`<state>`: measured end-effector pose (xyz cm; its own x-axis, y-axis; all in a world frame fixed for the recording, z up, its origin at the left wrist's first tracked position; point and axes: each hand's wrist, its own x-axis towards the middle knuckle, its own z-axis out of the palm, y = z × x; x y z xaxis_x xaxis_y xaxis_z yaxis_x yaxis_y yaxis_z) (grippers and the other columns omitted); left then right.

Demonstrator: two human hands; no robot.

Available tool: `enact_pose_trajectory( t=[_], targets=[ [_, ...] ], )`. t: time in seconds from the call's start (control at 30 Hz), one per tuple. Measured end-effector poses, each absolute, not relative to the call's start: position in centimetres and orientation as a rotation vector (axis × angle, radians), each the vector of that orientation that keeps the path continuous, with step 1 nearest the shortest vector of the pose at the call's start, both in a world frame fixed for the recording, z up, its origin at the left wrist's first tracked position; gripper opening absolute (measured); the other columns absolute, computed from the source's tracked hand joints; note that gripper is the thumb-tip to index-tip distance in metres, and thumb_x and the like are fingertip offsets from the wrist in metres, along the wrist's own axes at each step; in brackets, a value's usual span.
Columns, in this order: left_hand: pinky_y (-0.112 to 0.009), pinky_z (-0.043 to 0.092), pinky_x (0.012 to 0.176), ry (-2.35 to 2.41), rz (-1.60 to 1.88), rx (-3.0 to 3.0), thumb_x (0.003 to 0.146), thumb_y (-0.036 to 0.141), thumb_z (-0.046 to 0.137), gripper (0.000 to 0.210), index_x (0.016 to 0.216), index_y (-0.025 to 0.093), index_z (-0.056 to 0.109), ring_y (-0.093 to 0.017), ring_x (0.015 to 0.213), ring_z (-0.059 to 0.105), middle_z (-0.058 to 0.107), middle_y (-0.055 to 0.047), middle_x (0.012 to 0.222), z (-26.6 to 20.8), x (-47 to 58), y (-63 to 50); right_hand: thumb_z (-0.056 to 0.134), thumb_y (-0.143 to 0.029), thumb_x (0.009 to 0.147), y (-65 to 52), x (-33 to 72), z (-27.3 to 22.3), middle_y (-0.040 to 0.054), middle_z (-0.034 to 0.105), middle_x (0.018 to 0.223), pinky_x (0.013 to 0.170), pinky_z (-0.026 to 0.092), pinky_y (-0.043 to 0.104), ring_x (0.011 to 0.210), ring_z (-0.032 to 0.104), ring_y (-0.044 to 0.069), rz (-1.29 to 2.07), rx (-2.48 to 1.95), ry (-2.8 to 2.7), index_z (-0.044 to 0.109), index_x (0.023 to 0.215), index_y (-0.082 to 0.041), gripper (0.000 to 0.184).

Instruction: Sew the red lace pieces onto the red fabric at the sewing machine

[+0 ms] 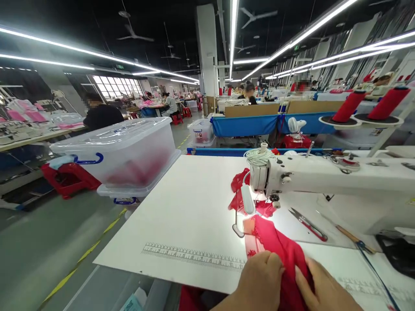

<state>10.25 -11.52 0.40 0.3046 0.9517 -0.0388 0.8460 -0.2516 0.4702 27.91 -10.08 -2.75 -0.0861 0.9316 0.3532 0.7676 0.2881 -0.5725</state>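
Red fabric point(278, 241) with a sheer pinkish lace edge runs from the sewing machine point(311, 175) down toward the front edge of the white table. My left hand point(262, 276) is closed on the fabric's left side, its fingertips hidden. Gripping the right side, my right hand point(319, 280) has its thumb over a fold of the same cloth. The far end of the cloth lies near the lit needle area; the needle itself is too small to make out. More red sheer cloth point(238, 196) lies bunched behind and left of the machine head.
Snips point(309, 225) and a wooden-handled tool point(350, 236) lie right of the cloth. The white table point(191, 194) has a printed ruler point(194, 255). Red thread cones point(350, 106) stand at the right. Plastic bins point(139, 155) are stacked left. Other people sit farther back.
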Motion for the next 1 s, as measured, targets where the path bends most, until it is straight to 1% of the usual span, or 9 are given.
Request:
enact_pose_trajectory(
  t=[0.17,0.23,0.33,0.47,0.53,0.63,0.73,0.87,1.0],
  targets=[
    [-0.028,0.05,0.07,1.627,0.769,2.0,0.088,0.005,0.04,0.024,0.106,0.018,0.05,-0.018,0.078,0.065,0.067,-0.006,0.091,-0.1,8.2,-13.7,0.05,-0.051,0.089,-10.2,27.1,-2.3,0.0058,0.074,0.084,0.059,0.057,0.032,0.07,0.07,0.023,0.764,-1.513,-1.666,0.064,0.09,-0.024,0.03],
    [-0.03,0.049,0.067,1.731,0.554,2.046,0.084,0.001,0.041,0.035,0.112,0.019,0.05,-0.02,0.075,0.065,0.067,-0.006,0.091,1.1,7.3,-14.3,0.054,-0.055,0.088,-10.6,27.0,-2.0,0.0062,0.074,0.091,0.064,0.058,0.029,0.075,0.069,0.023,0.921,-1.511,-1.449,0.065,0.098,-0.022,0.037],
    [-0.031,0.044,0.057,1.943,0.005,2.013,0.081,0.002,0.043,0.028,0.099,0.018,0.056,-0.024,0.064,0.063,0.064,-0.006,0.074,3.6,6.5,-14.5,0.06,-0.058,0.084,-11.3,26.5,-1.0,0.0059,0.073,0.092,0.061,0.058,0.027,0.076,0.067,0.022,1.001,-1.494,-1.25,0.066,0.104,-0.02,0.043],
    [-0.03,0.041,0.063,1.718,0.571,1.975,0.092,0.023,0.044,0.013,0.092,0.02,0.057,-0.018,0.069,0.057,0.062,-0.003,0.081,5.4,6.6,-13.0,0.06,-0.047,0.088,-12.1,24.5,0.2,0.0038,0.072,0.085,0.061,0.056,0.024,0.073,0.068,0.02,0.847,-1.385,-1.435,0.068,0.098,-0.021,0.03],
    [-0.026,0.036,0.058,1.52,0.749,1.724,0.095,0.038,0.044,0.027,0.076,0.02,0.052,-0.014,0.06,0.048,0.053,0.002,0.066,5.1,6.7,-11.8,0.056,-0.036,0.091,-12.4,23.1,0.4,0.0004,0.071,0.077,0.057,0.053,0.02,0.062,0.065,0.015,0.646,-1.204,-1.653,0.068,0.09,-0.022,0.018],
    [-0.025,0.025,0.051,1.437,0.791,1.408,0.081,0.049,0.064,0.046,0.056,0.02,0.036,-0.01,0.053,0.031,0.036,0.006,0.054,3.8,6.5,-10.4,0.053,-0.02,0.092,-12.7,21.5,0.1,-0.0027,0.065,0.066,0.048,0.047,0.016,0.05,0.058,0.009,0.416,-0.893,-1.891,0.064,0.086,-0.022,0.013],
    [-0.026,0.025,0.052,1.365,0.856,1.277,0.076,0.05,0.067,0.05,0.053,0.02,0.034,-0.01,0.054,0.029,0.033,0.006,0.053,2.6,5.9,-10.2,0.053,-0.02,0.093,-12.8,21.4,-0.7,-0.0005,0.066,0.072,0.055,0.05,0.018,0.06,0.062,0.011,0.469,-0.856,-1.918,0.065,0.09,-0.022,0.013],
    [-0.027,0.044,0.066,1.126,0.951,0.988,0.084,0.053,0.057,0.038,0.077,0.016,0.058,-0.014,0.065,0.054,0.058,-0.001,0.07,2.6,5.3,-10.7,0.061,-0.045,0.087,-12.1,22.4,-0.7,0.007,0.069,0.106,0.089,0.054,0.034,0.101,0.066,0.023,0.884,-1.199,-1.366,0.067,0.104,-0.025,0.027],
    [-0.026,0.05,0.079,0.777,1.094,0.429,0.072,0.026,0.077,0.033,0.1,0.014,0.066,-0.014,0.08,0.064,0.068,-0.005,0.089,3.5,5.4,-10.7,0.061,-0.064,0.079,-10.2,21.8,0.7,0.0104,0.072,0.104,0.088,0.055,0.044,0.104,0.066,0.029,1.925,-1.142,-0.691,0.068,0.101,-0.02,0.049]
  ],
)
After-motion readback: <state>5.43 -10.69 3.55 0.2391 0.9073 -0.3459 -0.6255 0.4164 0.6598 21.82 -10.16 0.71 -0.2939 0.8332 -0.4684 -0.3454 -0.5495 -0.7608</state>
